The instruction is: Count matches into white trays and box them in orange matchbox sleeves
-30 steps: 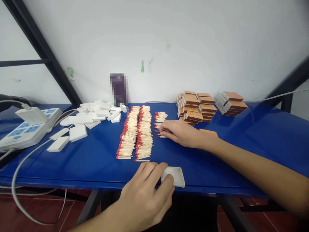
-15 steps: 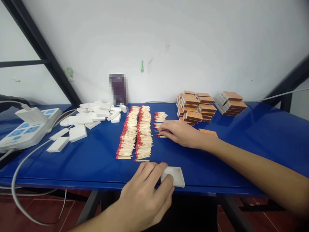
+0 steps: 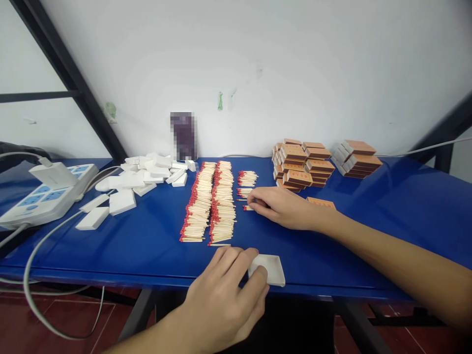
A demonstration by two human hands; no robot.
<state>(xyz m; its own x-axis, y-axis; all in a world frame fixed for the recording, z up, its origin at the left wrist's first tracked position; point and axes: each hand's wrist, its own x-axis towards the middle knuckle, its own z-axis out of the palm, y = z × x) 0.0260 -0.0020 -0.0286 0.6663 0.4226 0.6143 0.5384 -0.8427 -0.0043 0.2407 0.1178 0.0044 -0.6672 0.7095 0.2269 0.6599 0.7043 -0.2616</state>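
At the table's front edge my left hand (image 3: 229,296) grips a white matchbox tray (image 3: 273,269) by its left end, thumb inside and fingers on the far rim. The tray's open side faces up, and its visible part is bare. Farther back, my right hand (image 3: 282,207) has its fingertips pinched together on a few red-headed matches (image 3: 247,208) lying on the table. How many it grips is hidden by the fingers. Just beyond lies a small group of matches (image 3: 248,178). Two long rows of matches, a left row (image 3: 197,201) and a right row (image 3: 222,201), run to the left.
White trays (image 3: 147,172) are heaped at the back left, near a power strip (image 3: 55,196) with cables. Orange matchboxes (image 3: 298,164) stand stacked at the back right, with another stack (image 3: 357,157) beside them. A single matchbox (image 3: 320,202) lies behind my right forearm.
The whole view has shifted slightly. My right fingers have closed in on the matches and moved a little to the right. My left hand keeps its hold on the tray.
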